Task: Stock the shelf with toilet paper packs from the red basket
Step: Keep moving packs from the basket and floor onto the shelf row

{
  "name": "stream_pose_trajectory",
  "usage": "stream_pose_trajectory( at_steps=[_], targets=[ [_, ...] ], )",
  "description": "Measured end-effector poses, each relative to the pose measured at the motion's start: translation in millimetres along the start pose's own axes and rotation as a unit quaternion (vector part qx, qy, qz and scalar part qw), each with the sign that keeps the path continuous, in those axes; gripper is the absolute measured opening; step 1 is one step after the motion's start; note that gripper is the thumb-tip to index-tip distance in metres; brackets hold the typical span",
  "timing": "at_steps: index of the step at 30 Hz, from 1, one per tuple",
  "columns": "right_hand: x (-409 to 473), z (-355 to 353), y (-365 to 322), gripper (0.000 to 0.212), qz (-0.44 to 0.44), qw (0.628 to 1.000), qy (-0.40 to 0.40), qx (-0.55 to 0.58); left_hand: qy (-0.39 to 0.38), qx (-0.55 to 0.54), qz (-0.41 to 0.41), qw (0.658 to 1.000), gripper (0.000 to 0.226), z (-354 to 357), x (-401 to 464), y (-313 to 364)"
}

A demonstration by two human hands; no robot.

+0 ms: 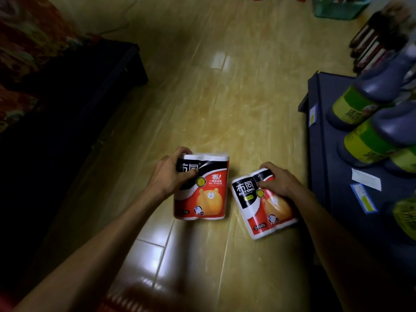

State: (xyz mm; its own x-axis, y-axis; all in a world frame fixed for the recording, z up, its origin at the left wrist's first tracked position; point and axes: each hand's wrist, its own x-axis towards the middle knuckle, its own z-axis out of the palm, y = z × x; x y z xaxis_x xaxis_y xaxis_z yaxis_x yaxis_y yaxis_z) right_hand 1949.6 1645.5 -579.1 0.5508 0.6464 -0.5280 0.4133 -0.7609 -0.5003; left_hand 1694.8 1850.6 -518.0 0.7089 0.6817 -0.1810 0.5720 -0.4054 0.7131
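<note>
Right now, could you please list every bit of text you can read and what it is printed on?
"My Friend", "布同": left pack, in the left hand.
"布同", "BUTONG", "2 rolls": right pack, in the right hand.
Bottle labels and shelf tags: too blurred.

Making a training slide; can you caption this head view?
Each hand, left and right, grips a two-roll toilet paper pack beside the dark shelf.

Just two bare forearms, no sleeves, no watch or rings on the left hand (pixel 170 174) or right hand (pixel 279 181).
</note>
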Motion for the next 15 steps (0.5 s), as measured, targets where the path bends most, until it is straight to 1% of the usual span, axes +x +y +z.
stream_pose_trajectory(
  at_steps=[3,7,11,15],
  targets=[
    [-11.6,-6.0,0.9,0.037,-0.006,0.999,0.039,0.011,0.000,-0.001,0.000,1.000,0.036,-4.8,-1.0,-0.5],
    [-28.4,-20.5,-14.2,0.041,-0.037,0.989,0.137,0.037,0.022,-0.017,0.002,1.000,0.035,-22.8,-4.9,0.6],
    [-48.8,-40.2,-48.1,0.044,-0.054,0.969,0.232,0.071,0.037,-0.044,0.007,0.998,0.037,-54.0,-13.4,5.4],
    [-85.2,-61.9,-96.9,0.044,-0.076,0.952,0.287,0.077,0.064,-0.053,0.025,0.996,0.036,-105.3,-31.0,18.3]
  ],
)
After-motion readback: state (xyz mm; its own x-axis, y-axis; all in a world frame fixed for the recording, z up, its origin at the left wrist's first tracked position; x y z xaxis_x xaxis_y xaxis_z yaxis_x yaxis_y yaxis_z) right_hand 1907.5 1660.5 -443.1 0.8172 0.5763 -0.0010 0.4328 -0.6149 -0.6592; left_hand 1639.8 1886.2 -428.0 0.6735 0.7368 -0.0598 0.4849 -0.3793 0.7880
